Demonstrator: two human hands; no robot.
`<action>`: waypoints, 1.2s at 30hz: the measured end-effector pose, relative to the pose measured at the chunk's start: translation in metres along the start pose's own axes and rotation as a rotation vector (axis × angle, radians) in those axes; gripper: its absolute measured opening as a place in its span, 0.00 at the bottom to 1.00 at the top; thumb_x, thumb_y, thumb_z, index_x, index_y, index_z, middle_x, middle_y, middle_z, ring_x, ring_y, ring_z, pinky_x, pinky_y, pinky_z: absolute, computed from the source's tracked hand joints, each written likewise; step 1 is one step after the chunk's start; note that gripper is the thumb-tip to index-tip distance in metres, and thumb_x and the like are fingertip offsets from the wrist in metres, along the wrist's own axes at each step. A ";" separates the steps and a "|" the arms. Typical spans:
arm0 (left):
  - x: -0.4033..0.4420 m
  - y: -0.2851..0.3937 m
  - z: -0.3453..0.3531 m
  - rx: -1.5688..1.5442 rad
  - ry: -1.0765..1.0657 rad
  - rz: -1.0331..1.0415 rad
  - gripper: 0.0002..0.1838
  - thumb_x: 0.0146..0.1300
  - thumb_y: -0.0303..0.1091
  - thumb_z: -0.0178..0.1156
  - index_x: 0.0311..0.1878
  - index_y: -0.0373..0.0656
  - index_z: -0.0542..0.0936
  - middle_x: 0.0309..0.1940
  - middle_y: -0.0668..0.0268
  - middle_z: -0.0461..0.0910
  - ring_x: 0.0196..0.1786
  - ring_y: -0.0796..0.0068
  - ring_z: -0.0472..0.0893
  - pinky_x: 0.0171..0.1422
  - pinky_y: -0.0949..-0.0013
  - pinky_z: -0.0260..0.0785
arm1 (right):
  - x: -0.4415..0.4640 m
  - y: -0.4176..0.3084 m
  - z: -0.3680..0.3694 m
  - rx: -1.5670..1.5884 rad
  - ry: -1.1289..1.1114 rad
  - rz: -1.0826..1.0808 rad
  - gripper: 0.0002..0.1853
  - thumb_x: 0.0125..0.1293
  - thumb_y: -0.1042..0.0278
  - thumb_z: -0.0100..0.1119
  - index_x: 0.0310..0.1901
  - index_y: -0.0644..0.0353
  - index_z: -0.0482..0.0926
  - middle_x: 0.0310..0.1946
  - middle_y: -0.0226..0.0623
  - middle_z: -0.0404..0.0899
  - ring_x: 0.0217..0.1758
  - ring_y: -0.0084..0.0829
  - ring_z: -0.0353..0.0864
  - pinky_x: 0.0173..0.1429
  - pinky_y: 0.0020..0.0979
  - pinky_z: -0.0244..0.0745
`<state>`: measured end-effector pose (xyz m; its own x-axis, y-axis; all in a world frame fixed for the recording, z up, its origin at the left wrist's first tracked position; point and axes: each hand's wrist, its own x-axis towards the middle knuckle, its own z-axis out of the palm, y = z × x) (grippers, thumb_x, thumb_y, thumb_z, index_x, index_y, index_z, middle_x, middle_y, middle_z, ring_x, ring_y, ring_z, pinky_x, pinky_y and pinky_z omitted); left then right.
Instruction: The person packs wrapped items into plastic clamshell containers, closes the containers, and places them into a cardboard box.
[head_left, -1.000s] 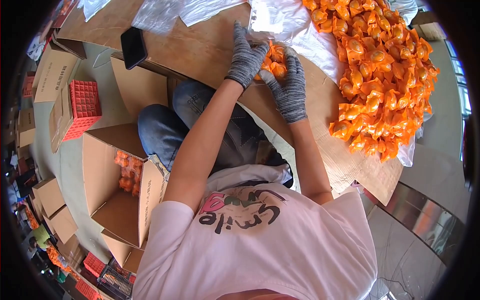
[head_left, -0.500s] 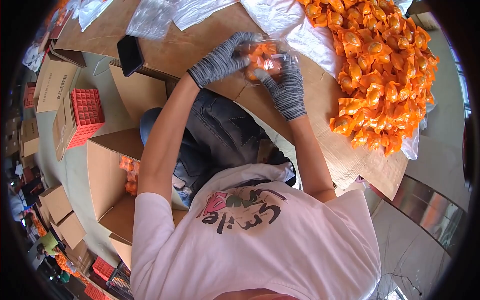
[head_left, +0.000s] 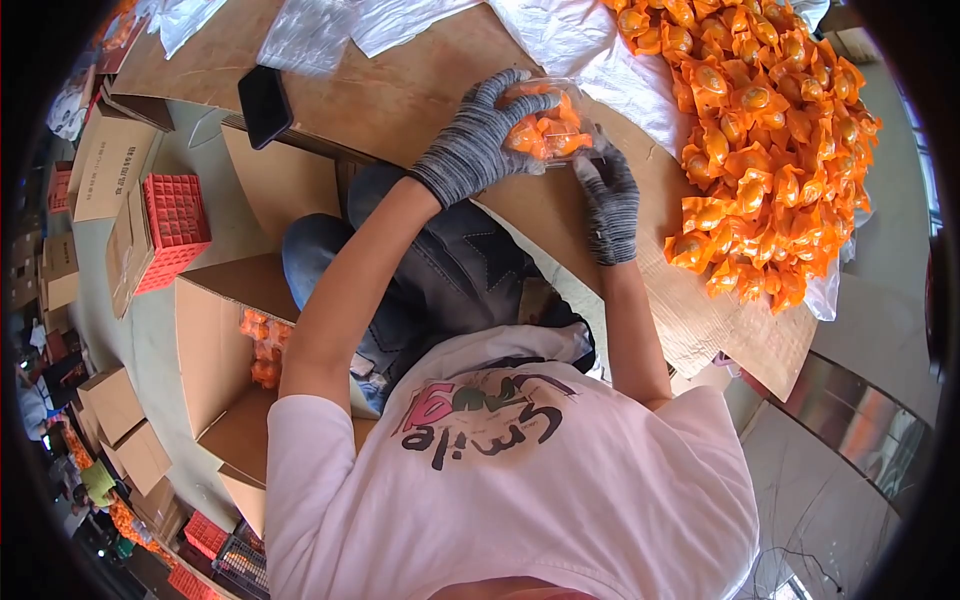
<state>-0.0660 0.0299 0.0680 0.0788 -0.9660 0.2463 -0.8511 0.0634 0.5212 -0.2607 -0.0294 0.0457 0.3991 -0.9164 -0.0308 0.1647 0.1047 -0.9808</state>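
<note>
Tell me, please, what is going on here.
A person is at a table. The gloved left grip holds a clear pack of orange-wrapped pieces; the right grip, also gloved, is at its edge. A heap of wrapped pieces lies to the right. An open carton at left holds orange goods.

On the left part of the table (head_left: pixel 400 95) we see a black phone (head_left: pixel 265 107), lying at the edge. Farther to the left, a red crate (head_left: pixel 180 232) stands on the grey floor (head_left: pixel 130 335), and beyond it we notice a cardboard carton (head_left: pixel 112 168) with dark printed characters. Nearer on the left are two closed brown boxes (head_left: pixel 142 458), touching each other, and a person in a yellow-green top (head_left: pixel 98 482). At the near right we find a thin dark cable (head_left: pixel 805 553).
</note>
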 end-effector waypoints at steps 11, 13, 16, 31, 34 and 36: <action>-0.017 -0.002 0.019 -0.094 0.151 0.121 0.43 0.42 0.49 0.75 0.62 0.48 0.68 0.68 0.57 0.52 0.71 0.48 0.50 0.74 0.51 0.47 | 0.003 -0.015 -0.004 -0.263 -0.060 0.085 0.11 0.60 0.75 0.63 0.44 0.69 0.79 0.38 0.32 0.80 0.42 0.21 0.76 0.53 0.23 0.70; -0.017 -0.003 0.022 -0.104 0.171 0.137 0.42 0.42 0.48 0.75 0.61 0.48 0.68 0.68 0.57 0.53 0.70 0.48 0.50 0.74 0.51 0.47 | 0.005 -0.021 -0.016 -0.218 -0.177 0.062 0.09 0.64 0.74 0.59 0.43 0.69 0.79 0.40 0.34 0.80 0.43 0.22 0.76 0.54 0.24 0.70; -0.019 -0.001 0.022 -0.120 0.187 0.141 0.42 0.42 0.46 0.75 0.61 0.47 0.68 0.68 0.57 0.52 0.70 0.49 0.51 0.74 0.52 0.48 | 0.015 -0.019 -0.026 0.356 -0.323 0.297 0.10 0.68 0.70 0.53 0.44 0.69 0.79 0.44 0.37 0.77 0.46 0.28 0.77 0.54 0.26 0.73; -0.027 -0.004 0.017 -0.207 0.199 0.142 0.38 0.45 0.39 0.75 0.61 0.50 0.69 0.70 0.56 0.49 0.73 0.54 0.51 0.75 0.57 0.49 | 0.065 -0.025 -0.008 -0.205 -0.252 0.331 0.18 0.61 0.79 0.55 0.54 0.65 0.72 0.44 0.36 0.77 0.39 0.24 0.78 0.39 0.24 0.78; -0.028 -0.004 0.013 -0.216 0.183 0.160 0.37 0.46 0.37 0.74 0.61 0.49 0.69 0.71 0.56 0.49 0.73 0.53 0.51 0.75 0.57 0.48 | 0.057 -0.021 -0.010 -0.159 -0.275 0.238 0.19 0.62 0.81 0.54 0.56 0.65 0.69 0.43 0.36 0.77 0.41 0.25 0.78 0.45 0.23 0.76; -0.028 -0.005 0.012 -0.237 0.154 0.122 0.31 0.47 0.33 0.72 0.56 0.47 0.72 0.71 0.54 0.48 0.72 0.52 0.51 0.75 0.57 0.48 | 0.040 -0.024 -0.011 -0.196 -0.267 0.158 0.20 0.62 0.81 0.53 0.57 0.65 0.67 0.44 0.36 0.77 0.43 0.25 0.77 0.49 0.24 0.75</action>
<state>-0.0701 0.0534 0.0486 0.0766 -0.8996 0.4300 -0.7156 0.2507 0.6519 -0.2586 -0.0730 0.0661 0.6313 -0.7590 -0.1592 -0.0835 0.1376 -0.9870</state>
